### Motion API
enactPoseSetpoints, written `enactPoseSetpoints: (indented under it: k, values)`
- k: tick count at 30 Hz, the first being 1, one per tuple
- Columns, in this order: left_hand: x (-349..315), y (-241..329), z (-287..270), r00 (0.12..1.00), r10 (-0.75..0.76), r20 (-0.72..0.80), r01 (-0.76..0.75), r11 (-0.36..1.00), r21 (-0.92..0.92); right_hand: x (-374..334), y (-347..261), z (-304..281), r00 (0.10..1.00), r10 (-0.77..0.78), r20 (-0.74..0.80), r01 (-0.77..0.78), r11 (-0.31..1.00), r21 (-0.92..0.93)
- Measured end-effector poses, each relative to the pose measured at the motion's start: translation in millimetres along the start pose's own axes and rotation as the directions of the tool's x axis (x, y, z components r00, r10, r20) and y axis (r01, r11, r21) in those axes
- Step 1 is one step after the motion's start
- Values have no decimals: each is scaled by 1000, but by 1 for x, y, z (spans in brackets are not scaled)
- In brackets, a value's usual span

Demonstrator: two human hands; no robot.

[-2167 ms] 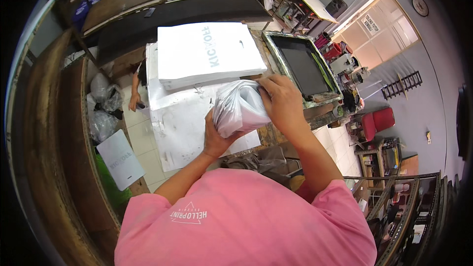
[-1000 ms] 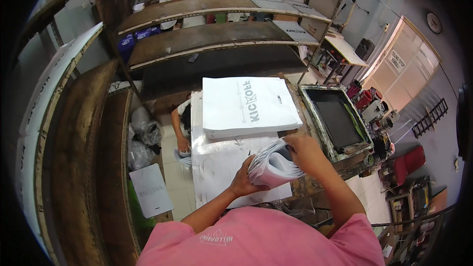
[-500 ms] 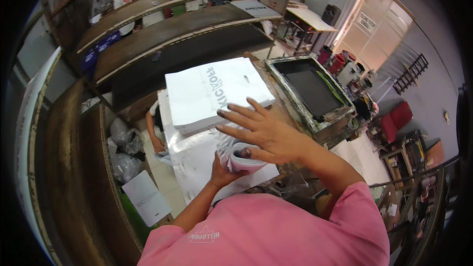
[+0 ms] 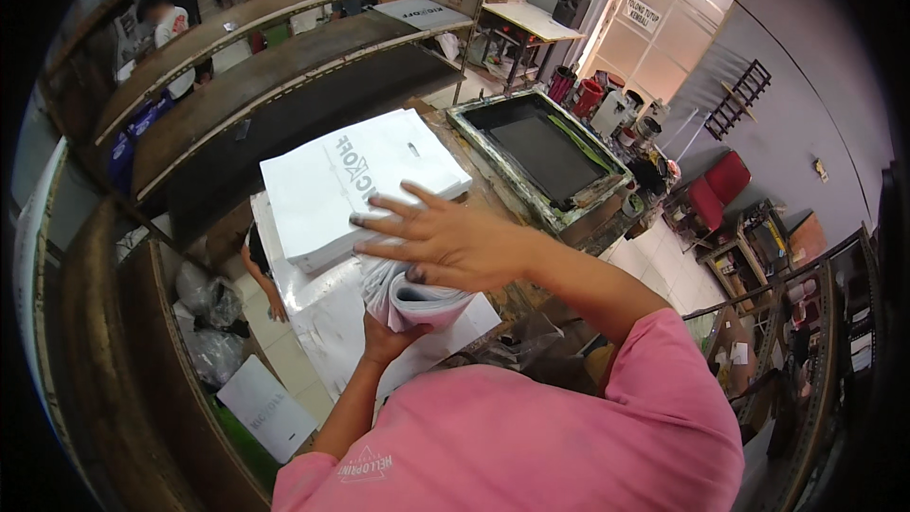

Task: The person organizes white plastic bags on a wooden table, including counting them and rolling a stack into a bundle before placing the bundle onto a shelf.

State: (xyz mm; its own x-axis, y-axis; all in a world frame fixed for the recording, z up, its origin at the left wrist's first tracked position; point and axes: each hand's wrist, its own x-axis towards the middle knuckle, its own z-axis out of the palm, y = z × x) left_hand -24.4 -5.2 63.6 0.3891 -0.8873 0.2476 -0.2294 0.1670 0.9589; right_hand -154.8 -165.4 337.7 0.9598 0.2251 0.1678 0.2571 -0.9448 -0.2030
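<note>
A thick bundle of white bags or sheets [image 4: 431, 306], bent over into a loose roll, sits at the near edge of the table. My left hand [image 4: 391, 339] grips it from below on its left side. Above the bundle, my right hand [image 4: 464, 245] is spread with dark-stained fingertips, its thumb by the bundle's top; whether it touches cannot be made out. Just beyond lies a neat stack of flat white bags [image 4: 327, 180] with grey print and a small handle slot, partly covered by my right fingers. A white board [image 4: 327, 308] lies under both.
Right of the stack rests a stained screen-printing frame [image 4: 559, 147], with paint containers [image 4: 588, 95] behind it. Long wooden shelves [image 4: 313, 85] stand beyond and a rack [image 4: 152, 341] at left. Another person's arm [image 4: 265, 280] shows left of the table; a red chair [image 4: 718, 190] stands right.
The whole view has swung, so the table and stack sit farther left in it. My left hand still holds the bundle; my right hand stays spread above it.
</note>
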Motion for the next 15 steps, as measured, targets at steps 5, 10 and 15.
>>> enactPoseSetpoints:
  k: [5, 10, 15]
  values:
    - [-5, -17, -9, 999, -33, 10, 31, 985, 167, 7, 0, 11, 1000, -25, 5, 25, 997, -75]
    - [-1, 3, -12, 994, -41, 100, 26, 988, 149, 9, -13, 37, 998, 15, 63, -10, 997, -80]
    - [-2, -3, -11, 996, -84, 22, 83, 996, 25, 1, -12, 2, 980, 185, -76, -197, 954, -224]
